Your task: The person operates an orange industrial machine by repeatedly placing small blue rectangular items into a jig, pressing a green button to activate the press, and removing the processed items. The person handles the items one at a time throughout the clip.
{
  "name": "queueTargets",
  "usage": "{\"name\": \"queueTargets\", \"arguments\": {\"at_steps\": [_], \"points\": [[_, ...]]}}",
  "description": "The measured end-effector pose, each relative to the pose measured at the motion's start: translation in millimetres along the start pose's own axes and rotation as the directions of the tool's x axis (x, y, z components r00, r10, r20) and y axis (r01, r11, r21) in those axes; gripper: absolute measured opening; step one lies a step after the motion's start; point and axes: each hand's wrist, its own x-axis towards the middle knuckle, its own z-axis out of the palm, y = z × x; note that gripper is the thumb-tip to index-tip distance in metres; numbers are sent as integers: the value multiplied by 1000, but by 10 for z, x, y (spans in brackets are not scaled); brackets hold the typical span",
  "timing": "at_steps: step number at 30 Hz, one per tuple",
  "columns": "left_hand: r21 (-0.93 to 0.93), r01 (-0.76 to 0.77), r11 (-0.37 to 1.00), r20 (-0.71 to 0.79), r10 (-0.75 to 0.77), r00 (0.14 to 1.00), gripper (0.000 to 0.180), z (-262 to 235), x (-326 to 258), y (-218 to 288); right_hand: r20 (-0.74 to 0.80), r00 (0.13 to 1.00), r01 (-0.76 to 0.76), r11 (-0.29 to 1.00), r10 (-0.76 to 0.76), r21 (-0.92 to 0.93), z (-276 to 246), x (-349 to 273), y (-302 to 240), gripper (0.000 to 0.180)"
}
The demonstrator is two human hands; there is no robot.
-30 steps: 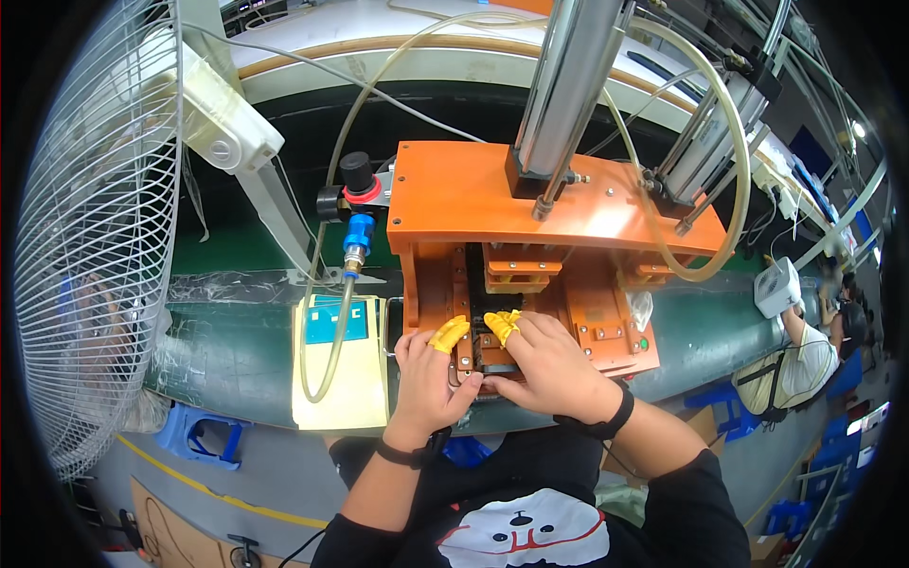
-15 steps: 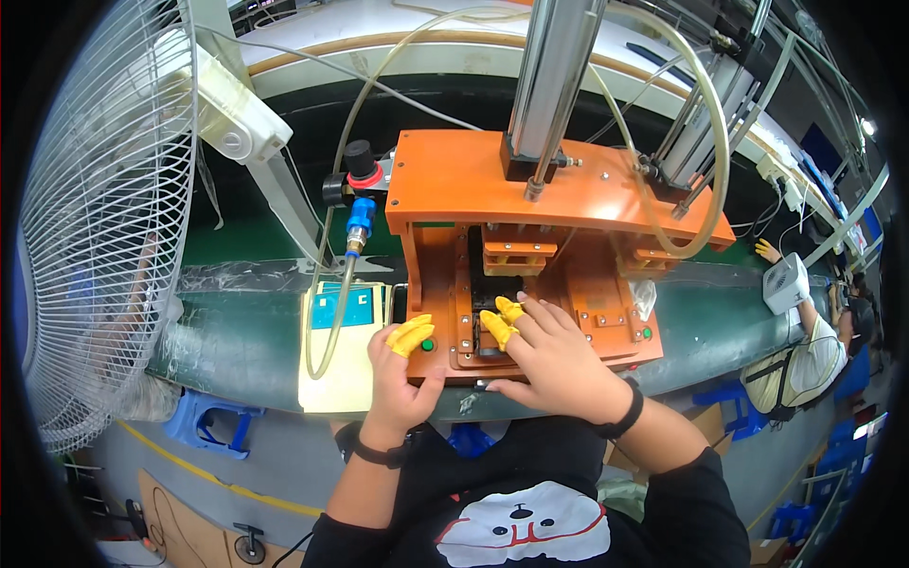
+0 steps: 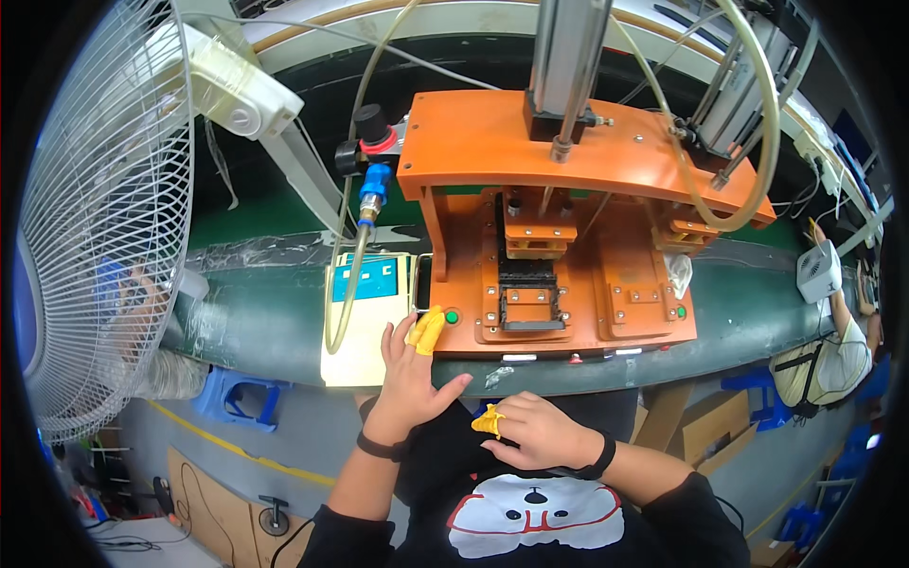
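Ahead and right of the left hand (image 3: 409, 386), fingers loosely spread beside the green button (image 3: 452, 317), the black part (image 3: 528, 281) sits in the orange press (image 3: 606, 156), probably light, stiff and best held by its side edges, and whether the curled right hand (image 3: 542, 432) holds anything is unclear.

A long green bench (image 3: 256, 322) crosses the room, its surface scuffed along the left stretch and faintly shiny toward the right. Beyond its far edge runs a dark strip, then a pale table (image 3: 473, 23) with wooden trim. A large fan (image 3: 104, 218) in a white wire cage stands at the bench's left end. On the bench's near side, a yellow line (image 3: 241, 452) slants across grey floor (image 3: 322, 435). One blue stool (image 3: 232, 398) sits by the bench's left part; another blue stool (image 3: 757, 396) and cardboard boxes (image 3: 715, 426) stand by its right part.
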Motion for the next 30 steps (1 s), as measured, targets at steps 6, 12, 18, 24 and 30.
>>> {"name": "queueTargets", "arguments": {"at_steps": [6,12,18,24,30], "points": [[148,252,956,-124,-235,964,79,69,-539,-377,57,992,-112,992,109,54,-59,-36,70,23],[216,351,911,-50,-349,936,71,87,-665,-292,55,990,-139,982,133,128,37,-24,195,25],[140,324,936,-156,-302,940,34,64,-716,-340,118,984,-157,966,135,203,148,48,281,26],[-128,478,869,-306,-492,815,13,-133,-667,-342,212,960,-239,926,181,293,185,258,366,26],[-565,484,668,-263,-702,662,28,-114,-685,-471,232,957,-263,856,174,444,480,481,389,27]]}}
